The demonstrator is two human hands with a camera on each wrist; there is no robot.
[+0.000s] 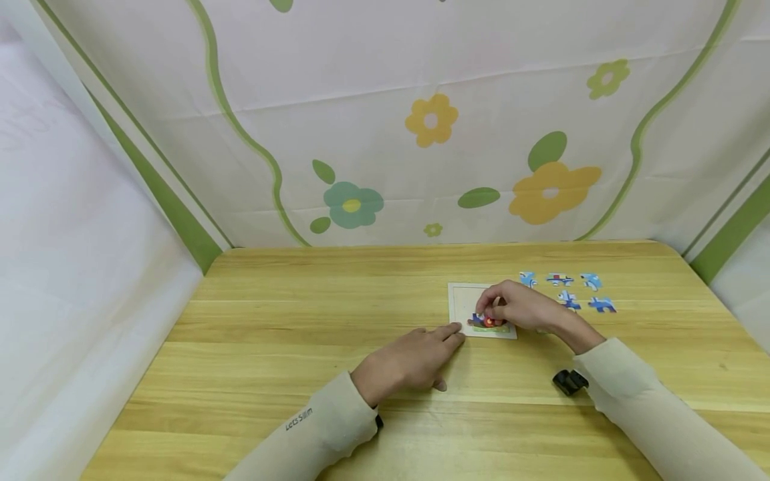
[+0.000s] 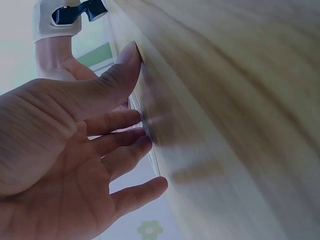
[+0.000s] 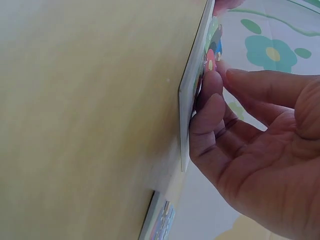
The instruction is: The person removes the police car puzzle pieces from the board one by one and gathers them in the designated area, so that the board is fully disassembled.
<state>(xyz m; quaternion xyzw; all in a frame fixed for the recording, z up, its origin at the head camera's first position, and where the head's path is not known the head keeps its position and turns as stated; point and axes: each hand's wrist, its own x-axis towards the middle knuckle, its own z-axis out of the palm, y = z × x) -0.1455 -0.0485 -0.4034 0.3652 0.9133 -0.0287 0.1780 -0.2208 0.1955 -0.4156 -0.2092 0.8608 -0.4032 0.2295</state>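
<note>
A square, pale puzzle tray [image 1: 462, 294] lies right of the table's middle. Colourful puzzle pieces in green, red and blue sit along its lower part. My right hand [image 1: 525, 307] is over the tray's right side, thumb and fingers pinching a puzzle piece [image 3: 211, 61] with red on it, low over the tray; the fingers hide part of it. My left hand [image 1: 415, 361] rests at the tray's lower left corner, its fingertips right at the rim. In the left wrist view the left fingers [image 2: 122, 157] are loosely extended, thumb apart, with nothing held.
Several loose blue-and-white puzzle pieces [image 1: 602, 304] lie on the wooden table [image 1: 289, 334] right of the tray, some behind the right wrist. A black wrist device [image 1: 569, 382] is by the right sleeve. A flowered cloth wall [image 1: 361, 133] stands behind the table.
</note>
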